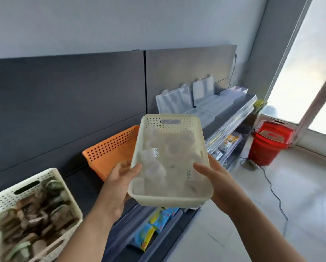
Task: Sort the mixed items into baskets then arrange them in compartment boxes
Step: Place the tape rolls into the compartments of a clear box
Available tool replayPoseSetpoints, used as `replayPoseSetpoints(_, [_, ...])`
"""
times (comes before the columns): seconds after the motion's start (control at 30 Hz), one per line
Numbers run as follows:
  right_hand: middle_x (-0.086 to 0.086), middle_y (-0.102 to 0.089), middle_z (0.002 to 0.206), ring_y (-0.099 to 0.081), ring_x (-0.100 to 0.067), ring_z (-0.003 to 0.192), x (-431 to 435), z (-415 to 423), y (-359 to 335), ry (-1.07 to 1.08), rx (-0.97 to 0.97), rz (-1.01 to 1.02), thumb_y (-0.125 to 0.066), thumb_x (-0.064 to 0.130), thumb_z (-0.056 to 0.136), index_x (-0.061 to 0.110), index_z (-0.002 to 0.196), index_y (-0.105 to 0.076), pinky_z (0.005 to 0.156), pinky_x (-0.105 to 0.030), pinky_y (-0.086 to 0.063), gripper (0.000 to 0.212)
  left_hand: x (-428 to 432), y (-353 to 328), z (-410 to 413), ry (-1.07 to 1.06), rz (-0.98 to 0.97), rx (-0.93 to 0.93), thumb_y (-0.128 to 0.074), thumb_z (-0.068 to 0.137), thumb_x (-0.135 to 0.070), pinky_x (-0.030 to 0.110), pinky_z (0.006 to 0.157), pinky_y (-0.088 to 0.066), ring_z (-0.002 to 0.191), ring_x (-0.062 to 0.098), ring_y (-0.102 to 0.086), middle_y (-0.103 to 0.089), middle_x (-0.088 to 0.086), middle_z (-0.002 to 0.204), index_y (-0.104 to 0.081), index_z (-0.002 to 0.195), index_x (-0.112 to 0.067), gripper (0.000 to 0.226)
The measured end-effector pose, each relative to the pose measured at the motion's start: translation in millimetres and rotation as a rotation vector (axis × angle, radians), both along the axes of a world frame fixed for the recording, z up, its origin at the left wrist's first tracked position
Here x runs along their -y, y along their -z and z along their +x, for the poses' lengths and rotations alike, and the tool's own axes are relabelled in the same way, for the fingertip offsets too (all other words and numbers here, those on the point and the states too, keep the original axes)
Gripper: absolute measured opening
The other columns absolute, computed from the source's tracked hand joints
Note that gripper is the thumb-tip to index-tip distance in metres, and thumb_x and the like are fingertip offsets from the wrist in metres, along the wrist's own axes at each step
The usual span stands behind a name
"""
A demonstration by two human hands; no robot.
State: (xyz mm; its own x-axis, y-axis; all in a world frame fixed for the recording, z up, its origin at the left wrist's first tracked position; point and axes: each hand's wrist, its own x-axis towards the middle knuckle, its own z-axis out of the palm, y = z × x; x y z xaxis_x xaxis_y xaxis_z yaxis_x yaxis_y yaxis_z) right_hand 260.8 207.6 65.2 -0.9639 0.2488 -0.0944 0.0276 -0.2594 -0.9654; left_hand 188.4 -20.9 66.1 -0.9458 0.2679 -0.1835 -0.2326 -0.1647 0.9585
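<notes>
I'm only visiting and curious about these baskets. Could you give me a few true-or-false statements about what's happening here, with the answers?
1. The left hand and right hand both hold the held cream basket. True.
2. The held cream basket is full of brown items. False: it holds pale packets; the brown items are in the left cream basket.
3. An orange basket sits behind the held one. True.
4. The red basket hangs from the right hand. False: it stands on the floor near the window.
</notes>
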Motion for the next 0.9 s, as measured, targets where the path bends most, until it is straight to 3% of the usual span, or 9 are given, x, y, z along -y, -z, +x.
replayPoseSetpoints(0.17, [-0.006,-0.069,0.114,-0.068,-0.030,0.100,-102,-10,4,0.079,0.021,0.017,-0.061,0.012,0.090,0.030,0.133,-0.049,0.080,-0.052,-0.056,0.048,-112,3,-27,0.080,0.069,-0.016,-0.066,0.085,-0.015,0.035,0.065,-0.054,0.084,0.023,-0.071,-0.075,0.004,0.099,-0.065,0.111,-0.025,0.029])
replayPoseSetpoints(0.43, [-0.001,-0.067,0.118,-0.068,-0.026,0.100,-217,-47,19,0.161,0.084,0.047,-0.065,0.025,0.089,0.038,0.136,-0.042,0.080,-0.057,-0.055,0.054,-235,17,-86,0.115,0.047,0.029,-0.065,0.083,-0.002,0.051,0.083,-0.054,0.092,0.031,-0.070,-0.074,0.005,0.102,-0.066,0.109,-0.024,0.033])
replayPoseSetpoints(0.63, [0.002,-0.068,0.115,-0.070,-0.019,0.094,-289,-96,29,0.214,0.148,0.089,-0.066,0.030,0.088,0.036,0.137,-0.040,0.080,-0.052,-0.057,0.056,-314,28,-146,0.166,0.049,0.033,-0.060,0.083,0.001,0.039,0.070,-0.052,0.086,0.030,-0.069,-0.075,0.007,0.096,-0.070,0.103,-0.020,0.032])
replayPoseSetpoints(0.77, [-0.001,-0.066,0.117,-0.071,-0.021,0.095,-339,-143,25,0.211,0.167,0.096,-0.066,0.029,0.087,0.033,0.138,-0.038,0.074,-0.048,-0.058,0.058,-365,28,-201,0.193,0.059,0.053,-0.062,0.082,0.000,0.039,0.072,-0.052,0.091,0.031,-0.069,-0.074,0.007,0.099,-0.069,0.110,-0.019,0.035])
replayPoseSetpoints(0.9, [-0.002,-0.067,0.116,-0.071,-0.023,0.094,-392,-195,16,0.204,0.181,0.071,-0.067,0.031,0.087,0.036,0.138,-0.036,0.080,-0.052,-0.057,0.059,-416,23,-262,0.229,0.058,0.047,-0.060,0.083,-0.001,0.037,0.068,-0.053,0.090,0.033,-0.069,-0.073,0.010,0.102,-0.069,0.113,-0.019,0.036])
